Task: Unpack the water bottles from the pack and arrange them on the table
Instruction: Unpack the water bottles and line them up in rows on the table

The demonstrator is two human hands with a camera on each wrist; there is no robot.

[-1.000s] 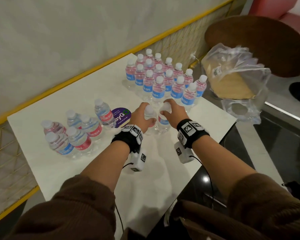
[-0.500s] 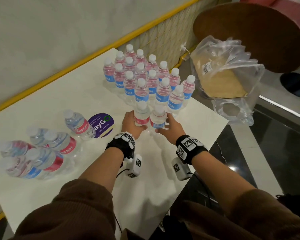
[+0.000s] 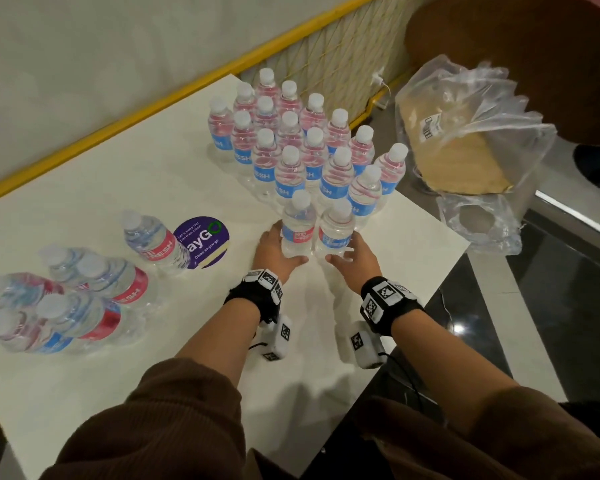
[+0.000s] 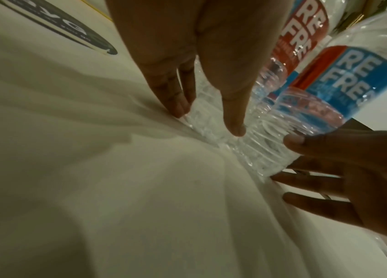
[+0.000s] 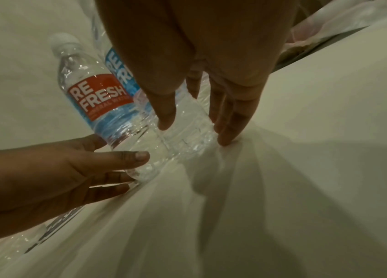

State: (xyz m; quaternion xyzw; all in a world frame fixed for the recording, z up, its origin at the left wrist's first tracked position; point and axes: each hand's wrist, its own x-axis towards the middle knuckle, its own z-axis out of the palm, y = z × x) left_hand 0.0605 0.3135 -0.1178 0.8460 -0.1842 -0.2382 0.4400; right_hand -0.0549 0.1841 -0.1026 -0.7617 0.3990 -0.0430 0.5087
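Two small water bottles stand side by side on the white table, just in front of a block of several upright bottles. My left hand holds the base of the left bottle, thumb in front and fingers behind. My right hand holds the base of the right bottle the same way. In the left wrist view the left hand's thumb lies on the clear ribbed base, and the right hand touches the blue-labelled bottle. In the right wrist view the right hand's fingers and thumb straddle its bottle.
Several bottles lie on their sides at the table's left, one more beside a round purple sticker. The torn clear plastic pack wrap sits off the table to the right. The table's right edge runs close to my right wrist.
My hands have slid down from the two bottles' caps to their bases. The bottles now stand close behind the upright block.
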